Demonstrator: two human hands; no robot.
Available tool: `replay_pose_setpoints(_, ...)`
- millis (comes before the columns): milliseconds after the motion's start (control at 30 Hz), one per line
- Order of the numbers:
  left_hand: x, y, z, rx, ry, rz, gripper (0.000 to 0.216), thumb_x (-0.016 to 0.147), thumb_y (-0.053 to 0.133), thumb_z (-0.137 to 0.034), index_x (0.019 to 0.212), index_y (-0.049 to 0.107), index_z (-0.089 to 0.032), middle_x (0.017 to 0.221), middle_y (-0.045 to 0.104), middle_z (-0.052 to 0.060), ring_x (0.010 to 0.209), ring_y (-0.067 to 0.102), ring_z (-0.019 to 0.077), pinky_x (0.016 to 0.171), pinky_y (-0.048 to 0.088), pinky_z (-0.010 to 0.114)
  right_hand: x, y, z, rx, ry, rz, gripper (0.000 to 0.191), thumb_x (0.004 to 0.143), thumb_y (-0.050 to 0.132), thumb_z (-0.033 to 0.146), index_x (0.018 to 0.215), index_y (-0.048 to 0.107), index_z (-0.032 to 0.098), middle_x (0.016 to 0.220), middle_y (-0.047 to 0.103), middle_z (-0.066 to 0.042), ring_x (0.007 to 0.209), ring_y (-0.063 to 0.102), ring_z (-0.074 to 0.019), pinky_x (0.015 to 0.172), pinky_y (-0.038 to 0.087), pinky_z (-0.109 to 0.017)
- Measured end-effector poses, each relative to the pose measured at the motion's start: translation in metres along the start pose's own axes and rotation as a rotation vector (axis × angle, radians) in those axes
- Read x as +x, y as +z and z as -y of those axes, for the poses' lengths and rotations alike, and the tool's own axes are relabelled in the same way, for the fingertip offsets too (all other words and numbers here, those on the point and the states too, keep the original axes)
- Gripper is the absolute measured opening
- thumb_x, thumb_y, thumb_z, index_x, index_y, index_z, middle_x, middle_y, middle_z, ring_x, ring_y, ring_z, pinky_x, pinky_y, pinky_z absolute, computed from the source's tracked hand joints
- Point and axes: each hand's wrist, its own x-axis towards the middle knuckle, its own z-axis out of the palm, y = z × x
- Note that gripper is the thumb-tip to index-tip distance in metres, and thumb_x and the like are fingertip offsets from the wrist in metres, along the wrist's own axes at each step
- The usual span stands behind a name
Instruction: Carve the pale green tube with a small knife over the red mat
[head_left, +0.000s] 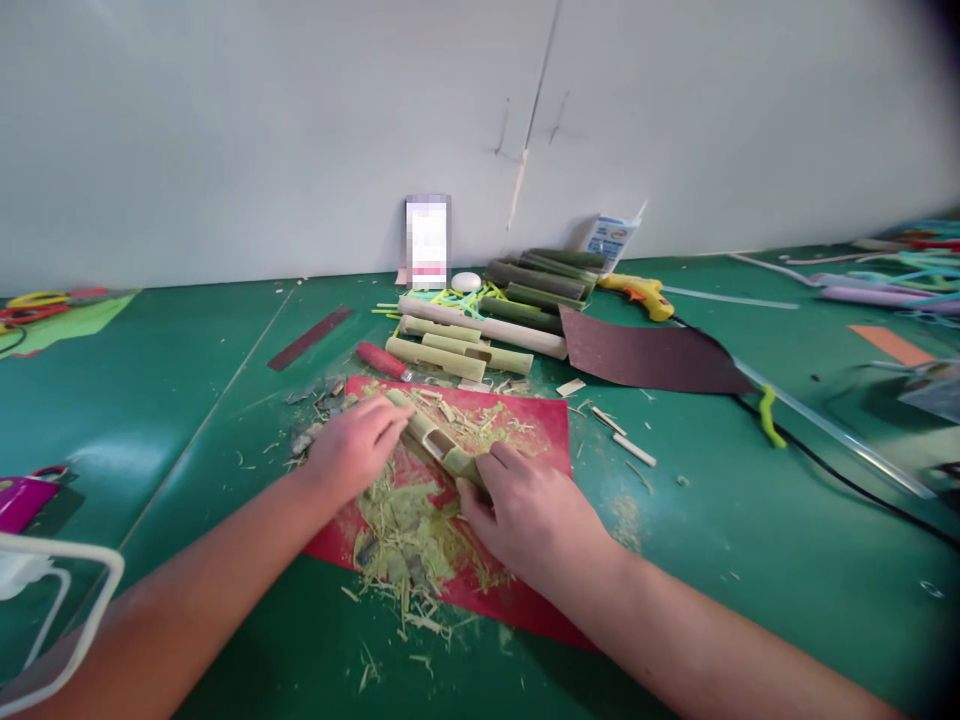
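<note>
Green table [712, 520] under a white wall is shown, with work done at its middle. A slotted bamboo piece [433, 438] is held between both hands over a red mat [547, 420]. The left hand [351, 448] is closed over the far, upper-left end, fingers curled on top. The right hand [529, 510] is gripped round the near, lower-right end, thumb laid along the stick. The long axis is set diagonally, far-left to near-right, slot turned up, so each end is covered by one hand and neither hand is clearly nearer the middle. Shavings [405, 530] are heaped on the mat beneath. Just behind, a red-handled tool [381, 360] and a row of pale bamboo lengths [457, 350] are laid. Darker green lengths [544, 285], a brown sheet [645, 358] and a yellow glue gun [637, 295] are placed further back right.
</note>
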Motion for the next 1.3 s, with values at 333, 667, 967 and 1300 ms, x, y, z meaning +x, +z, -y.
replay_pose_setpoints(333,-0.001,0.001,0.003,0.009,-0.015,-0.058,0.023,0.089,0.045,-0.021,0.104,0.061,-0.018,0.093,0.065,0.007,0.088,0.061,0.0171,0.083,0.048,0.032,0.0,-0.002,-0.002,0.025,0.059,0.034,0.03,0.087,0.039,0.032,0.072,0.061,0.017,0.075,0.055,-0.004,0.057,0.051,-0.0132,0.048,0.028,-0.028)
replay_pose_setpoints(667,0.001,-0.002,0.009,0.038,-0.068,-0.054,0.021,0.088,0.047,-0.021,0.101,0.064,-0.018,0.094,0.065,0.007,0.088,0.061,0.0178,0.081,0.049,0.031,0.0,0.002,-0.005,0.063,-0.018,0.005,0.02,0.086,0.043,0.031,0.083,0.056,0.017,0.079,0.055,-0.004,0.066,0.052,-0.0152,0.05,0.03,-0.027)
replay_pose_setpoints(967,0.001,-0.001,0.003,0.022,-0.058,-0.042,0.022,0.088,0.047,-0.021,0.102,0.064,-0.017,0.091,0.065,0.007,0.086,0.061,0.0175,0.079,0.049,0.031,0.001,0.001,-0.006,0.072,-0.001,0.029,0.023,0.089,0.038,0.029,0.079,0.055,0.017,0.078,0.056,-0.004,0.065,0.052,-0.0148,0.052,0.031,-0.027)
replay_pose_setpoints(1300,0.001,0.001,0.004,0.034,-0.028,-0.01,0.023,0.089,0.046,-0.021,0.104,0.063,-0.017,0.092,0.065,0.007,0.085,0.061,0.0166,0.078,0.049,0.029,0.001,0.001,-0.006,0.098,-0.001,0.057,0.024,0.089,0.037,0.031,0.079,0.054,0.017,0.079,0.056,-0.004,0.065,0.051,-0.0146,0.052,0.03,-0.027)
